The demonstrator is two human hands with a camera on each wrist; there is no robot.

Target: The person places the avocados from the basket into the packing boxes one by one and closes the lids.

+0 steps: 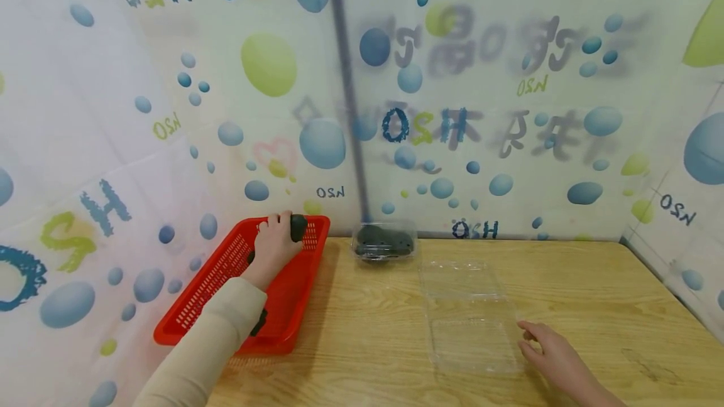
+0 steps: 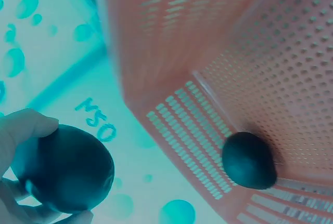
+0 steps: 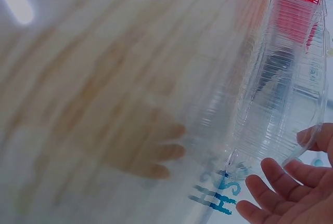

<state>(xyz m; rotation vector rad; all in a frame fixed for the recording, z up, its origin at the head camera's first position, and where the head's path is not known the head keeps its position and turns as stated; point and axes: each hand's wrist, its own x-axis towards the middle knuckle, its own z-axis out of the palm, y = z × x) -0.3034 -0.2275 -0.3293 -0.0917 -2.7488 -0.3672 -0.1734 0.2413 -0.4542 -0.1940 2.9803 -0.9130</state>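
Observation:
Above the far end of the red basket (image 1: 308, 306), my left hand (image 1: 274, 250) grips a dark green avocado (image 1: 298, 227). In the left wrist view the thumb and fingers curl round this avocado (image 2: 70, 169), outside the basket's rim. Another avocado (image 2: 248, 160) lies in the basket, and a dark one (image 1: 259, 324) shows partly behind the sleeve. My right hand (image 1: 551, 350) is at the right edge of an open clear plastic clamshell box (image 1: 472, 338). Its fingers (image 3: 281, 182) are loosely spread, with the thumb at the box's rim; firm contact is unclear.
A closed clear box (image 1: 384, 242) with dark fruit in it stands against the back wall, right of the basket. The wooden table (image 1: 362, 344) ends at a patterned curtain (image 1: 430, 168) behind and at both sides.

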